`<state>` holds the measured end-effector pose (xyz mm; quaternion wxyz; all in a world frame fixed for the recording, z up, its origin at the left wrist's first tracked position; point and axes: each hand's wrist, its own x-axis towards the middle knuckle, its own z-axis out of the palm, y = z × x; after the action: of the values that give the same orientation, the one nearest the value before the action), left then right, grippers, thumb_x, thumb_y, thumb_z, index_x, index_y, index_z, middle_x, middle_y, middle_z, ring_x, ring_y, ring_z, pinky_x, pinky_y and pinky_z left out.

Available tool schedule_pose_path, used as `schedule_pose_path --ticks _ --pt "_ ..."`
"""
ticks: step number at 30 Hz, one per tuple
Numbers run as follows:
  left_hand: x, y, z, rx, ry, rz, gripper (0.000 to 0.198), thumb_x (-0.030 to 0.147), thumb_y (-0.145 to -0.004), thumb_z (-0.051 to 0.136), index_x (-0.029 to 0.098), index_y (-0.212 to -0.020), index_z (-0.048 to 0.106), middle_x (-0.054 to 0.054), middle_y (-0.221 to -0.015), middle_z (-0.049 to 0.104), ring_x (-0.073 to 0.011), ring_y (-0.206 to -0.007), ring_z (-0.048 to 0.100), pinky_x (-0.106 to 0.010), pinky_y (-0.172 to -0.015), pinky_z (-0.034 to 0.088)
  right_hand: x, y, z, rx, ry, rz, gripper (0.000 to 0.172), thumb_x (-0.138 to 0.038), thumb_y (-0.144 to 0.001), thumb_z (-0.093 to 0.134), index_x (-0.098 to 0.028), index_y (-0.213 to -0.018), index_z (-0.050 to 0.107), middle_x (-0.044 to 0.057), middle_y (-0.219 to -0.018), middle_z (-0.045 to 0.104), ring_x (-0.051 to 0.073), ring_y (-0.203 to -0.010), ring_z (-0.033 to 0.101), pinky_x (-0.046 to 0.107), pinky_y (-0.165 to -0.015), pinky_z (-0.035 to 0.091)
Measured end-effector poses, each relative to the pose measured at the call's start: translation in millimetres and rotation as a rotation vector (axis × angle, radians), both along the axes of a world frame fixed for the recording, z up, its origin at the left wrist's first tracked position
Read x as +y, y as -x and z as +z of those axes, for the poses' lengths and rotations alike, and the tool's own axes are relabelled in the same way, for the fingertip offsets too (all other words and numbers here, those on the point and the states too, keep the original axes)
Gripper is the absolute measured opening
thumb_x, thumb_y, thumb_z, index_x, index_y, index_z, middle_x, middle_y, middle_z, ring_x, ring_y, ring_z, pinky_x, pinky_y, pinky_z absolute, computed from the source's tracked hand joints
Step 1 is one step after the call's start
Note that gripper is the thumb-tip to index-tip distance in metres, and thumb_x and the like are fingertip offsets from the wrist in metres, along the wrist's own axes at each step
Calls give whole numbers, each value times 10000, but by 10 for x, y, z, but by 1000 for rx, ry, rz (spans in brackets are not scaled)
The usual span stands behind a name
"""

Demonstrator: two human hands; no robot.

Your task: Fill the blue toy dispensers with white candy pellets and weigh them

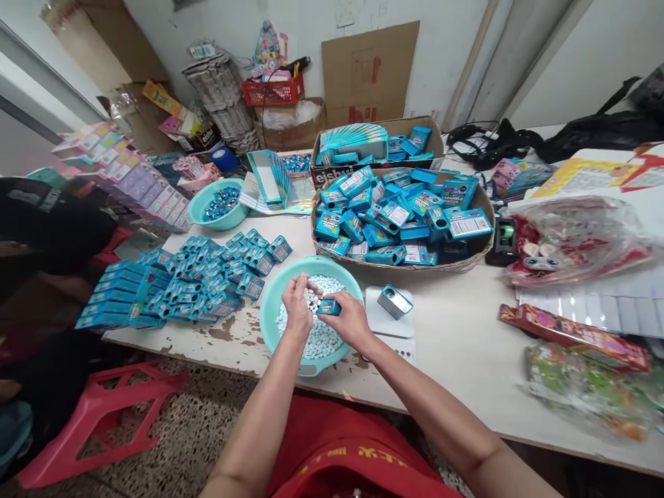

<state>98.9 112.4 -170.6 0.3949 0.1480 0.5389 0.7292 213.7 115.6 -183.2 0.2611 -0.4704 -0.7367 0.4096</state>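
Note:
Over a turquoise basin of small white candies, my two hands meet. My left hand is cupped round a handful of the candies. Gripped in my right hand is a small blue candy box, lying sideways with its end close to that handful. Just right of the basin, one candy box with a round opening rests on a white scale. To the left stand many blue candy boxes in rows, several showing dark round openings.
Behind the basin, a cardboard carton is heaped with blue boxes. A turquoise bowl of shiny blue pieces stands at back left. Plastic-wrapped packages lie on the right. A pink stool and another person are at left.

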Motion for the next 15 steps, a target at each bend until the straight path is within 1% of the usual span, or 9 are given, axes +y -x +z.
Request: schedule_pose_path --ticks 3,7,8,10,12,14,15 --pt "25 52 -22 29 5 -5 279 410 -714 662 154 -756 561 47 -490 535 -105 -447 536 -223 -483 406 -5 60 -3 -27 0 -8 338 -219 -636 792 -228 -954 677 40 -953 682 246 -952 598 377 -859 423" --pt "70 126 -28 24 33 -7 287 416 -699 667 158 -764 558 43 -514 554 -113 -456 560 -228 -496 434 43 155 -43 -49 36 -61 380 -248 -621 814 -225 -978 686 48 -976 694 265 -961 583 399 -859 420" --pt "75 139 -23 14 33 -28 286 416 -699 666 161 -770 558 40 -527 561 -114 -459 563 -229 -494 437 62 182 -68 -44 43 -75 391 -253 -617 818 -225 -984 687 48 -977 696 268 -959 579 402 -854 422" --pt "79 166 -13 -6 29 -109 279 411 -703 664 163 -782 563 32 -558 572 -107 -459 554 -224 -484 429 96 227 -132 -19 53 -80 399 -254 -610 822 -224 -986 691 48 -970 698 269 -951 573 404 -849 427" --pt "84 224 -30 -12 22 -175 275 417 -714 652 166 -783 565 36 -563 555 -82 -420 497 -209 -447 386 117 242 -202 30 65 -70 397 -255 -605 824 -219 -979 695 51 -953 698 265 -940 572 400 -842 436" --pt "88 341 -104 24 35 -168 270 438 -747 611 177 -788 558 50 -548 511 -63 -385 413 -201 -415 328 117 201 -253 102 81 -68 391 -280 -605 824 -218 -970 699 52 -938 695 259 -932 580 401 -843 445" --pt "86 419 -170 77 72 -145 268 449 -773 572 182 -782 553 51 -539 490 -67 -387 391 -205 -416 317 111 159 -267 148 89 -73 390 -304 -612 820 -222 -973 699 51 -940 692 255 -935 586 402 -850 449"
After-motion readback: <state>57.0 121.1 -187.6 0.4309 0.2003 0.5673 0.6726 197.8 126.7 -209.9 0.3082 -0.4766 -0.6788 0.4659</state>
